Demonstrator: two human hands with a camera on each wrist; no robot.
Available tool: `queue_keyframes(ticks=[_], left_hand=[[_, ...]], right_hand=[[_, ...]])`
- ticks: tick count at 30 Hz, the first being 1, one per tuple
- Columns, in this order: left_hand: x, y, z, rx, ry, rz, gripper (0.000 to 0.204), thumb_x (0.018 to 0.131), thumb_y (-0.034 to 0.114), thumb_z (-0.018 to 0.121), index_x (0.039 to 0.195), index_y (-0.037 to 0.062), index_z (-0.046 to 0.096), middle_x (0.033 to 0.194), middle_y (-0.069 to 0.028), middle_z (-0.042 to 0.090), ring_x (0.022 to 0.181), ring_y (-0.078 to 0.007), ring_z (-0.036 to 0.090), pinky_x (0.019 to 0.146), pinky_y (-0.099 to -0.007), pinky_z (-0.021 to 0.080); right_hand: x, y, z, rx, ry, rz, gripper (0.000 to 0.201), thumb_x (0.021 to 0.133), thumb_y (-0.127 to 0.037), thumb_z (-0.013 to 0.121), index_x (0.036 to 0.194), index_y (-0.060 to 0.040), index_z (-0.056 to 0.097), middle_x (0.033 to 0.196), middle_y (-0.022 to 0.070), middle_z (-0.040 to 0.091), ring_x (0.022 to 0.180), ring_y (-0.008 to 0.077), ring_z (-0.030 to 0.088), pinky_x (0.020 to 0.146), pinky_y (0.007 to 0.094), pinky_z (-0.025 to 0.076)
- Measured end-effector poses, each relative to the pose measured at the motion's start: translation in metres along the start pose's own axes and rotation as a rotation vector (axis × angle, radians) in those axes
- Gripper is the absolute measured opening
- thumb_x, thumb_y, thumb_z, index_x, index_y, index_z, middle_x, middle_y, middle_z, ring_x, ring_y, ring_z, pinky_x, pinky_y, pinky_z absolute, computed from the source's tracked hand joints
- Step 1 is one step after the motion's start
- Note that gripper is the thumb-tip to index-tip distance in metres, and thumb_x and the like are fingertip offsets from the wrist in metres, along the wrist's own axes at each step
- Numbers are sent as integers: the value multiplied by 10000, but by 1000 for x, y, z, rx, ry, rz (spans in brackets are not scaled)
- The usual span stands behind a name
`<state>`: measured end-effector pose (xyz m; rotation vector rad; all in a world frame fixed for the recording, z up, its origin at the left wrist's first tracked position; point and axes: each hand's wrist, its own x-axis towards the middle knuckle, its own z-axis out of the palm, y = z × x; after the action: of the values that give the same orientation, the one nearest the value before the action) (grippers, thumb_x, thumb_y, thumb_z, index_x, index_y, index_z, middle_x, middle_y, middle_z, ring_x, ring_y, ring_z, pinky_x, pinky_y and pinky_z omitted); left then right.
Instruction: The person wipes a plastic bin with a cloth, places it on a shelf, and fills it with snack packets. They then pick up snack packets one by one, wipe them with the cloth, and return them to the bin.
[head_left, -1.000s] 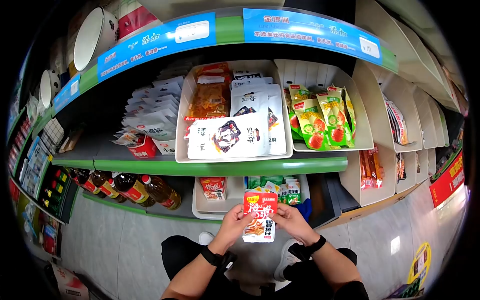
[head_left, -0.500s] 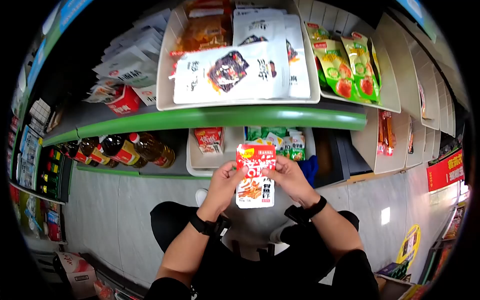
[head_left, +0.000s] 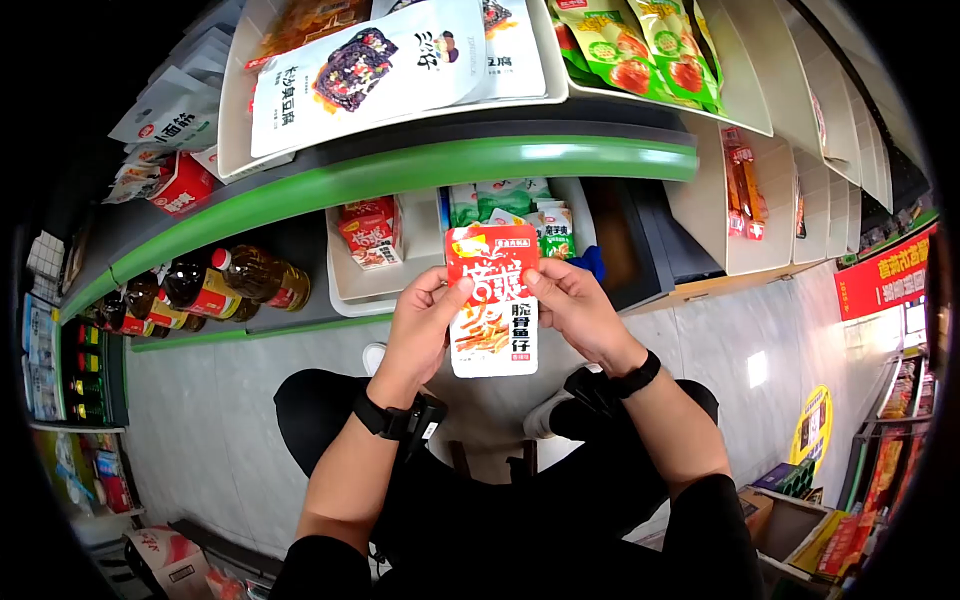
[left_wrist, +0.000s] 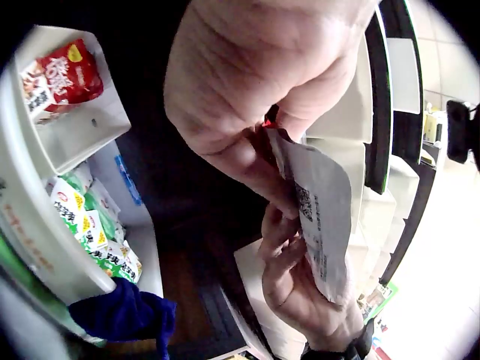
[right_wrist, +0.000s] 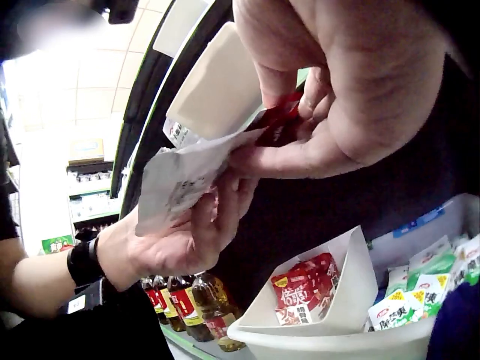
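Note:
A red and white snack packet (head_left: 495,345) is held upright in front of the body, its printed front towards the head camera. My left hand (head_left: 424,318) pinches its left edge, thumb on the front. On the opposite edge my right hand (head_left: 582,312) grips in the same way. The wrist views show the fingers curled behind the packet and its pale back (left_wrist: 321,214), which carries a square code. Beyond it, on the low shelf, stand a white bin (head_left: 345,285) with similar red packets (right_wrist: 306,289) and green and white packets (left_wrist: 94,225).
Above the hands runs a green shelf edge (head_left: 400,165), with a tray (head_left: 240,130) of white pouches over it. Oil bottles (head_left: 262,280) stand low on the left. A dark blue cloth (left_wrist: 124,311) hangs on the bin's rim. Tiered bins (head_left: 745,255) line the right.
The head view has tipped downward, so shelf and trays sit higher and nearer the top edge. Both hands keep hold of the packet, which appears a little larger and higher than a second ago.

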<state>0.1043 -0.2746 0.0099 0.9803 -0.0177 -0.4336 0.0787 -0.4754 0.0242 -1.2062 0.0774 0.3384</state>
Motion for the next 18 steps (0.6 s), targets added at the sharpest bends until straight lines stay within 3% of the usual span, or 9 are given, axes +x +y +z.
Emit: queue_keyframes(ticks=[4, 5, 9, 18], left_hand=[[-7, -5, 0, -5, -3, -35, 190, 951, 100, 551, 1098, -18, 539, 1001, -122, 673, 848, -125, 656, 758, -273, 538], [-6, -8, -1, 7, 16, -24, 193, 950, 103, 553, 1100, -18, 538, 997, -118, 672, 850, -122, 654, 756, -268, 537], [-6, -12, -9, 93, 70, -48, 201, 949, 114, 561, 1101, -15, 536, 982, -99, 670, 858, -107, 646, 752, -253, 531], [2, -19, -27, 200, 91, -53, 197, 955, 112, 547, 1104, -16, 535, 1025, -101, 659, 883, -110, 639, 793, -264, 529]], right_hand=[[-7, 7, 3, -108, 41, 59, 288, 966, -267, 546, 1157, -55, 582, 1005, 17, 659, 867, 70, 621, 715, 230, 515], [-8, 5, 5, -97, 5, 119, 290, 945, -203, 582, 1175, -29, 551, 1034, 43, 667, 896, 87, 632, 746, 247, 524], [4, 20, 13, -29, -7, 67, 296, 904, -77, 622, 1165, 14, 517, 1078, 92, 667, 936, 110, 637, 810, 266, 520], [23, 33, 9, -39, -44, 112, 246, 917, -86, 604, 1134, 9, 536, 1056, 85, 669, 916, 105, 633, 812, 259, 510]])
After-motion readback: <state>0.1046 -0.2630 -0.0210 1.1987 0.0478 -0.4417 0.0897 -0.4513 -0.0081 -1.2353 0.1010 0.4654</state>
